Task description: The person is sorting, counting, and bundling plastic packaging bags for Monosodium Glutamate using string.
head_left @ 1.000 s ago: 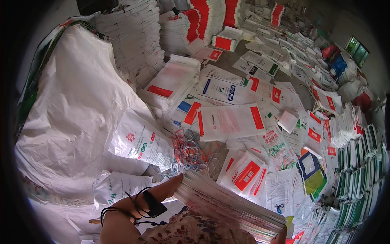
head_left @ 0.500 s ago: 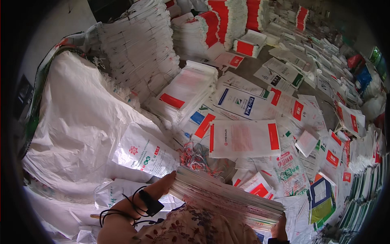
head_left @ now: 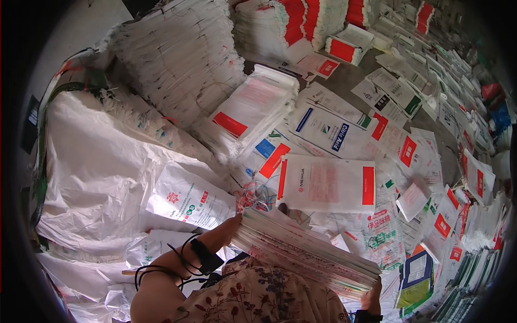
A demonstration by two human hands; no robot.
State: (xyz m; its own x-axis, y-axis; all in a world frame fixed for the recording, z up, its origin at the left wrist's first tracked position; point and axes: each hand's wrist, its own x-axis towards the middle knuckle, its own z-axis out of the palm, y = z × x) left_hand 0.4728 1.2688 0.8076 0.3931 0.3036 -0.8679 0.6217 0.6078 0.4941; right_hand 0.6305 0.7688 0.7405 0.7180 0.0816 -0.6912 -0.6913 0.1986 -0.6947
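A thick stack of flat, folded white sacks is held up against my body, its layered edges facing me. My left hand grips the stack's left end, with the fingers partly hidden by it. At the right end my right hand is wrapped round the corner. Just beyond the stack, a flat white sack with red end bands lies on other sacks. Tangled red and white string lies near my left hand.
A large white cloth-like heap fills the left side. Behind it rises a tall pile of white sacks. A lower pile with a red patch stands ahead, and loose printed sacks cover the floor. More green-edged sacks are stacked at right.
The view has shifted, so the surrounding piles appear moved. Both hands still hold the stack, which sits slightly higher in view at its left end. A dark foot-like shape now shows beyond it.
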